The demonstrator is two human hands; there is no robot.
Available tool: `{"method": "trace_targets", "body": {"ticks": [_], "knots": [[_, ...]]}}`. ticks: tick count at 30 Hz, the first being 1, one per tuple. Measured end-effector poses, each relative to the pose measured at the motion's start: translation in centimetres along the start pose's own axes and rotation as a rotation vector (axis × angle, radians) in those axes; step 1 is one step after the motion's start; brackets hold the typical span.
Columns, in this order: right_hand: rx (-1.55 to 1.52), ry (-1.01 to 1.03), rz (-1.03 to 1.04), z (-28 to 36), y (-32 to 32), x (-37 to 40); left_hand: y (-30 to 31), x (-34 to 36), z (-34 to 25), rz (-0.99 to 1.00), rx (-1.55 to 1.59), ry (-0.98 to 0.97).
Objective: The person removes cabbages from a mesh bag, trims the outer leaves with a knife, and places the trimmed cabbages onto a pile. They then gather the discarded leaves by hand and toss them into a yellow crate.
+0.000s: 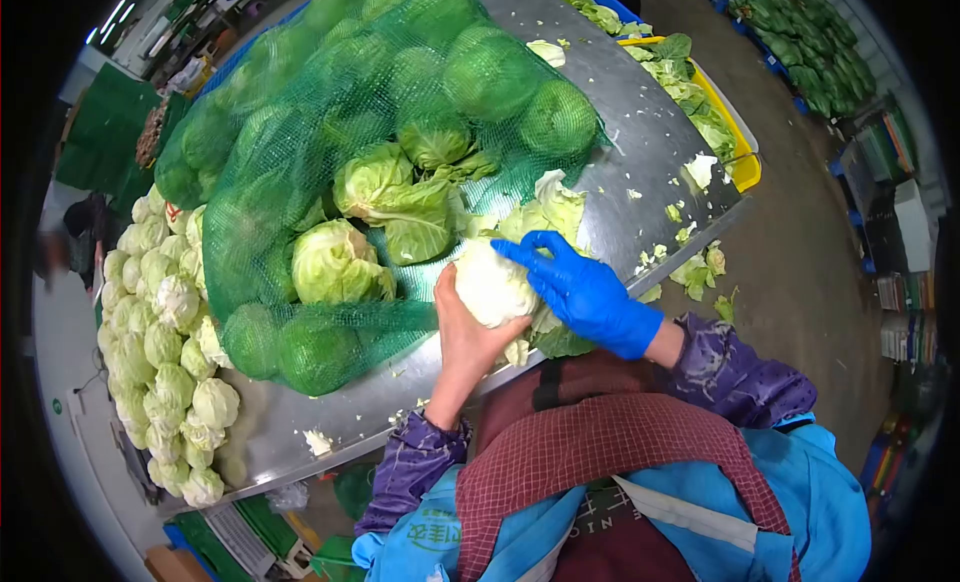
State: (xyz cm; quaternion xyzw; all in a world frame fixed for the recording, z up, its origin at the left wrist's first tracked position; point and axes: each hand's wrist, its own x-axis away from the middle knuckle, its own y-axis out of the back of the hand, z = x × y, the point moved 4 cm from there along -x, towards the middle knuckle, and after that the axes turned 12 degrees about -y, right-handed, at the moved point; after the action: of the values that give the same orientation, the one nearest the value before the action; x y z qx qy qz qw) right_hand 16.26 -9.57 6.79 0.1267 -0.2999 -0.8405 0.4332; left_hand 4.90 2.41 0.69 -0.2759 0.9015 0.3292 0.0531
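Note:
A peeled, pale cabbage point(492, 284) is held near the front edge of the metal table. My bare left hand point(468, 327) wraps around its left and lower side, thumb and fingers spread along it. My right hand point(585, 292), in a blue glove, is at its upper right side with fingertips against it. Those fingers are bent together, and whatever they may hold is hidden. Loose outer leaves point(548, 210) lie just behind the cabbage. Unpeeled cabbages point(340, 262) rest at the mouth of a green mesh sack point(270, 202) to the left.
The metal table point(640, 132) carries leaf scraps. Pale cabbages point(165, 352) are piled along its left end. A yellow crate point(745, 162) of trimmed leaves stands beyond the right edge. Fallen leaves point(698, 272) lie on the floor at right. Filled green sacks point(805, 52) are stacked farther back.

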Motion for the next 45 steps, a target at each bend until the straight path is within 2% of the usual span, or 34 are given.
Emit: {"method": "trace_targets", "body": {"ticks": [1,3,4,6,8,10,11,13,15,18,20,22,23,24,27,29,31,33,35,37,38,39,41,42,43,44,45], "knots": [[0.0,-0.004,-0.004,-0.3,-0.2,0.3,-0.1,-0.2,-0.2,0.004,0.002,-0.002],[0.231,-0.152,0.121,-0.5,-1.0,0.6,-0.2,-0.3,-0.7,-0.007,-0.086,-0.027],[0.294,-0.177,0.114,-0.1,-1.0,0.3,-0.7,-0.5,-0.9,-0.003,-0.082,-0.029],[0.368,-0.177,0.071,-0.1,-1.1,-0.5,-1.2,-0.7,-1.1,-0.014,-0.296,-0.005],[0.441,-0.178,0.027,-0.6,-1.2,-1.4,-1.5,-1.2,-0.9,-0.01,-0.316,0.006],[0.463,-0.054,0.025,-1.4,-1.4,-2.9,-1.5,-1.7,-0.7,-0.009,-0.343,0.035],[0.463,-0.054,0.021,-1.7,-0.8,-3.6,-1.5,-1.7,-0.9,-0.008,-0.344,0.031],[0.664,0.123,0.05,-1.9,-0.6,-4.2,-1.5,-1.5,-1.6,-0.034,-0.361,-0.043],[0.674,0.167,-0.01,-2.1,-1.0,-4.0,-1.7,-1.5,-1.7,-0.045,-0.364,-0.034],[0.622,0.07,-0.003,-2.3,-1.5,-3.8,-1.7,-0.8,-1.8,-0.05,-0.354,-0.013],[0.411,-0.16,-0.134,-3.7,-1.2,-3.3,-2.0,0.0,-1.7,-0.056,-0.339,0.004],[0.312,-0.163,-0.178,-4.8,-1.4,-3.1,-2.1,1.0,-2.0,-0.132,-0.387,-0.093],[0.209,-0.18,-0.223,-5.4,-1.5,-2.7,-2.1,1.1,-1.7,-0.125,-0.39,-0.092],[0.171,-0.23,-0.181,-6.0,-1.5,-3.2,-2.1,1.0,-1.6,-0.111,-0.371,-0.081],[0.011,-0.338,-0.385,-11.8,-1.2,-5.3,-2.2,1.4,-1.6,-0.112,-0.367,-0.084],[-0.059,-0.5,-0.279,-13.4,0.2,-4.0,-1.9,2.7,-1.2,-0.084,-0.298,-0.108],[-0.032,-0.499,-0.296,-14.6,-0.4,-3.2,-1.2,3.5,-0.8,-0.054,-0.228,-0.062],[-0.402,-0.372,-0.273,-15.4,-1.0,-3.6,-0.1,3.7,0.1,-0.068,0.0,0.062],[-0.525,-0.319,-0.301,-11.2,-0.6,-2.8,0.9,3.3,0.6,-0.02,-0.128,0.077],[-0.295,-0.251,-0.265,-8.2,-0.5,-2.0,0.4,2.7,2.3,-0.14,0.647,0.648],[-0.038,-0.295,-0.247,-5.3,0.4,-0.9,0.3,2.2,2.3,-0.147,0.536,0.594],[-0.004,-0.314,-0.151,-5.1,0.4,-0.6,0.2,1.9,2.2,-0.157,0.541,0.595],[-0.085,-0.307,-0.305,-11.4,1.1,-1.4,0.3,1.7,1.8,-0.083,0.436,0.531],[0.045,-0.341,-0.326,-12.8,3.3,-1.2,-0.4,2.2,3.1,-0.093,0.269,0.358],[0.177,-0.372,-0.35,-12.8,5.4,-1.1,-0.2,1.9,1.4,-0.062,0.066,0.187],[0.184,-0.373,-0.351,-11.1,6.7,-0.9,-0.1,1.3,-0.1,-0.074,0.023,0.136],[0.246,-0.27,-0.305,-8.3,7.5,0.1,0.0,1.1,-1.3,-0.077,-0.019,0.093]]}}
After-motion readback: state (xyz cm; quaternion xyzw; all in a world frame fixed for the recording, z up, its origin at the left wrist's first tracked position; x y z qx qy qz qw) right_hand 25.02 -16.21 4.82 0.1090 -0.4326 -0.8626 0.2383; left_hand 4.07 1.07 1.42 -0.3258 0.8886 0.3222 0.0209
